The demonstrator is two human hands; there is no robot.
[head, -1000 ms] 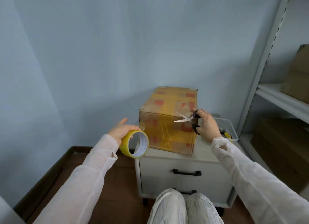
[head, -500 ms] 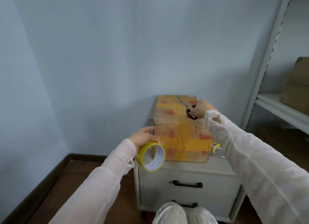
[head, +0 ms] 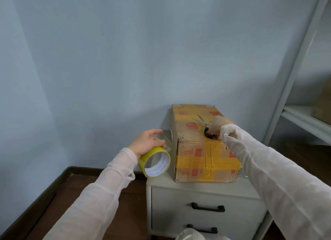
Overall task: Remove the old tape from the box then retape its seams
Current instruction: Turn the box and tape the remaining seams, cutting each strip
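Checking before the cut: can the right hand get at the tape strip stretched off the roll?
Probably yes. The right hand holds scissors atop the box; the strip off the roll hangs at the box's left edge, nothing between.

Both arms reach forward in sheer white sleeves, the 2 hands well apart. The left hand sits lower and nearer, fingers curled over the top of a tape roll. The right hand is farther forward, its back toward the camera, gripping the black handles of scissors.
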